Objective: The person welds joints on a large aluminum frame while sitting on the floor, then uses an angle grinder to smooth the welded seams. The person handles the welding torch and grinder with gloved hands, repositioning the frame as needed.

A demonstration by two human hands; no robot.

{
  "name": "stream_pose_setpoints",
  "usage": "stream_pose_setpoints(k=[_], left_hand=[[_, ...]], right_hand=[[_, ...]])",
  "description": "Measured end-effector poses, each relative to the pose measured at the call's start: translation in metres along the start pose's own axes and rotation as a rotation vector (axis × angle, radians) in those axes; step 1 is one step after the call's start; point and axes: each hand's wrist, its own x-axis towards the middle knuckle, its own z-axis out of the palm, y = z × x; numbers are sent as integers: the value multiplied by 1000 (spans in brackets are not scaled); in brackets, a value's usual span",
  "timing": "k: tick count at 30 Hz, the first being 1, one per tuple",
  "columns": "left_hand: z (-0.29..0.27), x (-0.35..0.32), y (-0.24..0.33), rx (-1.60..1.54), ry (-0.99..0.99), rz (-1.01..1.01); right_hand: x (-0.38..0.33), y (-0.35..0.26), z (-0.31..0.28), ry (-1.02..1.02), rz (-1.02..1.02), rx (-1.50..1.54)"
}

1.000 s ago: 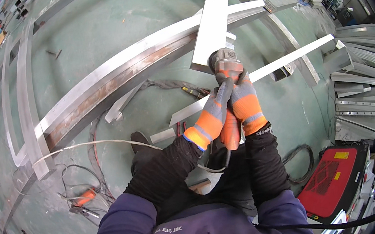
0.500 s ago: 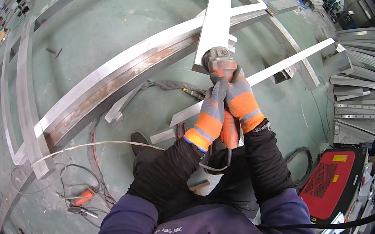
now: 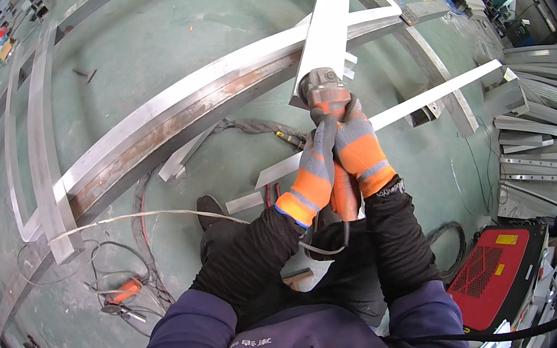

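Note:
Both my hands wear grey and orange gloves and are wrapped round an orange angle grinder (image 3: 344, 196). My left hand (image 3: 316, 169) grips it from the left, just behind the grey gear head. From the right, my right hand (image 3: 362, 146) closes round the same body. The grinder's head lies at the near end of a bright metal bar (image 3: 326, 35), which extends away from me across a curved metal frame (image 3: 182, 100). The disc is mostly hidden under the head, so I cannot tell whether it touches the metal. The grinder's cord trails from its rear end by my legs.
A second orange power tool (image 3: 127, 291) lies on the floor at the left among loose cables. A red and black machine (image 3: 490, 275) stands at the right. Stacked metal profiles (image 3: 552, 98) fill the far right. A pale cord (image 3: 152, 213) crosses the floor beside my foot.
The whole view has shifted slightly, with the bar and frame appearing a little further right. Both hands keep their hold on the grinder at the bar's near end.

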Motion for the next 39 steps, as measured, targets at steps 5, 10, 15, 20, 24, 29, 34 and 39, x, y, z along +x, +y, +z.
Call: stream_pose_setpoints(k=[5,10,15,20,24,29,34,39], left_hand=[[3,-4,3,-48,64,-70],[1,-1,0,52,25,-9],[3,-1,6,1,12,-28],[12,-6,12,-145,39,-83],[16,-10,19,38,-3,-18],[9,-3,15,-109,-35,-56],[9,-3,18,-37,-24,-82],[10,-3,20,59,-67,-40]], right_hand=[[0,-1,-3,-61,-9,-62],[4,6,0,-24,-22,-20],[2,-5,-2,-28,0,-21],[0,-11,-10,-138,-35,-17],[7,-1,-5,-75,-13,-89],[10,2,1,-10,-35,-77],[13,3,-1,-77,-44,-44],[9,-7,-8,-86,-9,-70]])
